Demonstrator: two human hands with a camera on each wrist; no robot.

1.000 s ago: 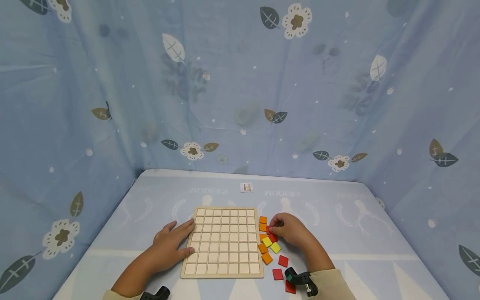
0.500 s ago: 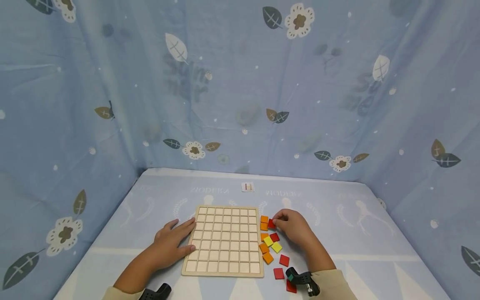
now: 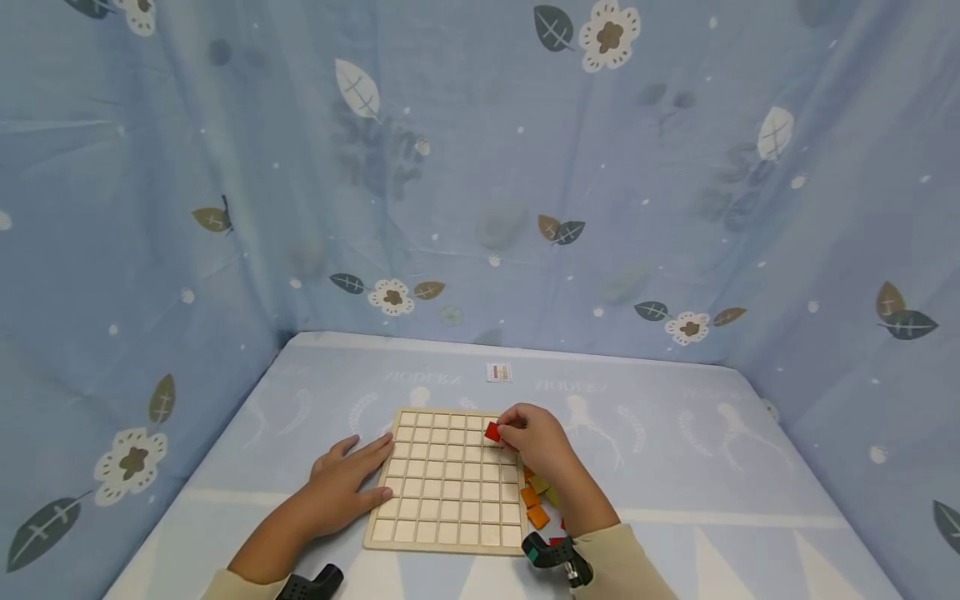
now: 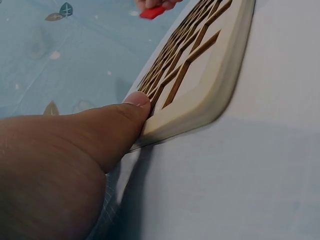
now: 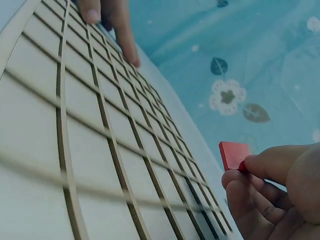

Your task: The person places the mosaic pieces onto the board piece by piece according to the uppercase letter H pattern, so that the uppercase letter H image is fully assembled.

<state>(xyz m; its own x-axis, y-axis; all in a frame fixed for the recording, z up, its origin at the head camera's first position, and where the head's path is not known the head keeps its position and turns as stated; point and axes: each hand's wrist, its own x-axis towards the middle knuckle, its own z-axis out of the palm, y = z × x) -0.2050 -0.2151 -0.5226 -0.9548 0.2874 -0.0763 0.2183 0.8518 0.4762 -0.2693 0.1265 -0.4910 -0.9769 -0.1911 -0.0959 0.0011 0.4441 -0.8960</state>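
Observation:
A flat wooden grid board (image 3: 447,548) with square cells lies on the table. My left hand (image 3: 348,486) rests along its left edge with straight fingers; in the left wrist view the thumb (image 4: 122,117) touches the rim. Between thumb and fingers my right hand (image 3: 536,437) pinches a square red tile (image 5: 234,155), held above the board's far right corner. In the head view that red tile (image 3: 492,432) shows at the fingertips. Beside the board's right edge lie orange tiles (image 3: 537,517) and yellow ones, partly covered by the right forearm.
A small printed card (image 3: 498,372) lies near the table's far edge. Blue patterned curtains (image 3: 465,167) enclose the table at the back and sides. Black cameras are strapped to both wrists, the right one (image 3: 555,557) over the board's near right corner.
My right hand has picked up a red tile from the pile and carried it left over the board. The left hand stays on the board's edge.

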